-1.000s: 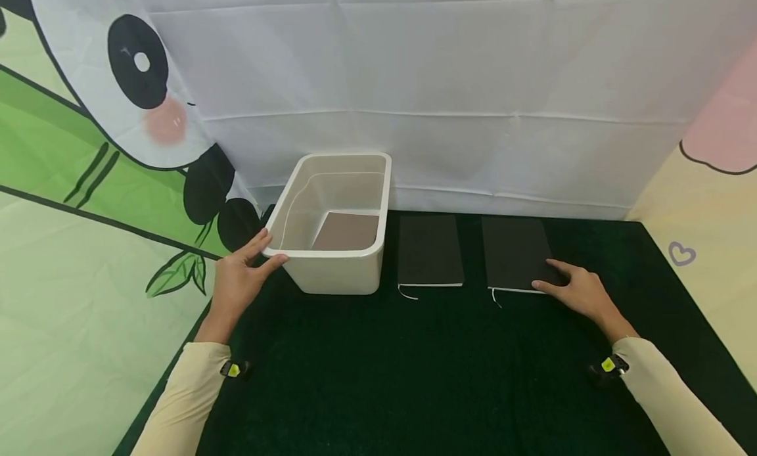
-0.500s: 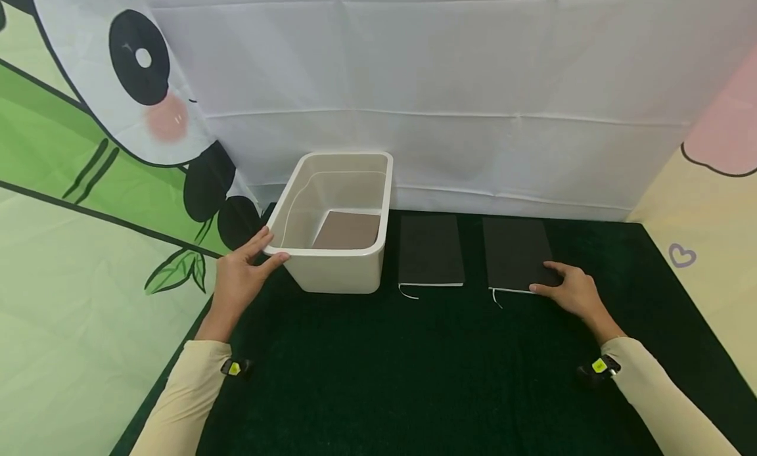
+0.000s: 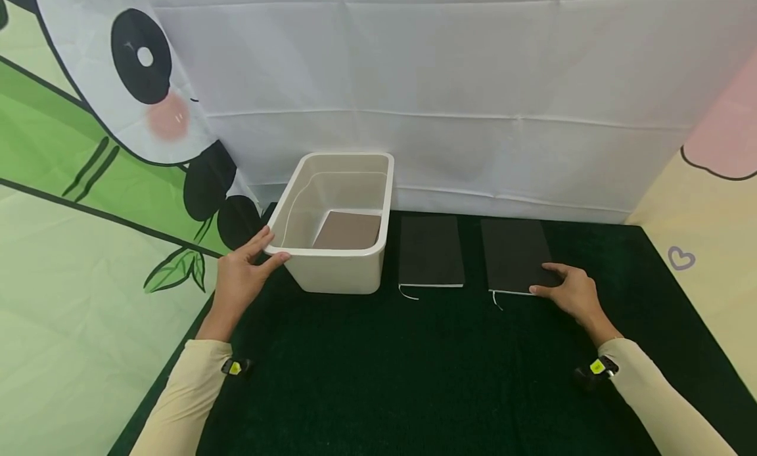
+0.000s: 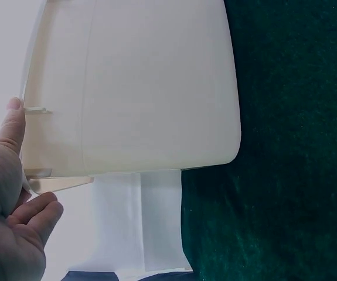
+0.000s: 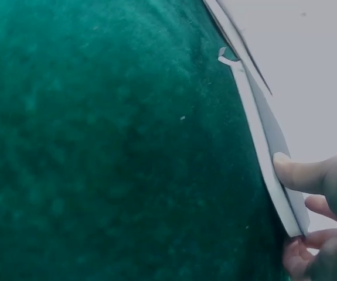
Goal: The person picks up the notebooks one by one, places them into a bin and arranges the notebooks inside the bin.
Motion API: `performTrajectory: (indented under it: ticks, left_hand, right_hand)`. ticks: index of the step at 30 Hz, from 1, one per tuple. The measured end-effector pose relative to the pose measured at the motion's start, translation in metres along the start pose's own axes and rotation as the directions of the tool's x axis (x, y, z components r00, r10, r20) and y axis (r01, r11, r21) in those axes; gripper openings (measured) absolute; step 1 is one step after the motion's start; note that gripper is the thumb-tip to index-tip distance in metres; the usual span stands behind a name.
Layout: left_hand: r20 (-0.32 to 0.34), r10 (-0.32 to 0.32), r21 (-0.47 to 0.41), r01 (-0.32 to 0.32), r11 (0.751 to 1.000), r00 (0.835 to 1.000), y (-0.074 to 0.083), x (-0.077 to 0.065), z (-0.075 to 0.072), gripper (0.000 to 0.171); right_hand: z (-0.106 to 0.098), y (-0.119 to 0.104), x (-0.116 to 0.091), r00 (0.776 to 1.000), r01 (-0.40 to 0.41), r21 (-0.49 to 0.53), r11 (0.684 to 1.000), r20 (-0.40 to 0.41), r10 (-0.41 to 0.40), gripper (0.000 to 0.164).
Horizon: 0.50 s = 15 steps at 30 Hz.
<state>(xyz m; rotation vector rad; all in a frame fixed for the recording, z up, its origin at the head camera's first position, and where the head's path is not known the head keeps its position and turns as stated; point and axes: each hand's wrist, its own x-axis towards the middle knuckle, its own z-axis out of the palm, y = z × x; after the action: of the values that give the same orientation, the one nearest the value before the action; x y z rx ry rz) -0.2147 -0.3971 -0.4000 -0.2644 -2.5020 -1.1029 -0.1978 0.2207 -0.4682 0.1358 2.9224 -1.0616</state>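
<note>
My left hand (image 3: pixel 238 282) holds the near left corner of a cream plastic bin (image 3: pixel 340 272), thumb at the front rim and fingers round the left side. In the left wrist view, the bin's wall (image 4: pixel 156 88) fills much of the picture. A flat brown rectangle (image 3: pixel 349 231) lies on the bin's floor. With my right hand (image 3: pixel 575 293) I grip the near right corner of a black notebook (image 3: pixel 514 253) with a white ribbon. The right wrist view has the thumb (image 5: pixel 300 174) on its cover and other fingers at the corner. Another black notebook (image 3: pixel 430 252) lies flat between it and the bin.
A dark green cloth (image 3: pixel 378 370) covers the table. White fabric (image 3: pixel 449 68) hangs behind the bin and notebooks, with a printed panda backdrop (image 3: pixel 89 265) at the left and a cream backdrop (image 3: pixel 715 259) at the right. The right notebook's ribbon (image 3: pixel 497 301) trails onto the cloth.
My right hand has shifted slightly left along the corner of the right notebook, its thumb and fingers still there. The left hand stays at the bin's corner; the notebooks lie practically where they were.
</note>
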Motion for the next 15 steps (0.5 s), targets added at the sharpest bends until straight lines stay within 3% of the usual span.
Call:
performTrajectory:
  ticks: [7,15]
  left_hand:
    - [-0.006,-0.010,0.015,0.010,1.000,1.000,-0.001,0.001,0.000,0.065]
    - [0.003,-0.003,0.012,0.003,1.000,1.000,-0.002,0.001,0.000,0.065]
  right_hand:
    - [-0.010,-0.005,0.009,0.994,-0.048,0.093,0.994,0.101,0.039,0.077]
    - [-0.028,-0.012,0.018,0.977,-0.031,0.195,0.980,0.213,-0.011,0.079]
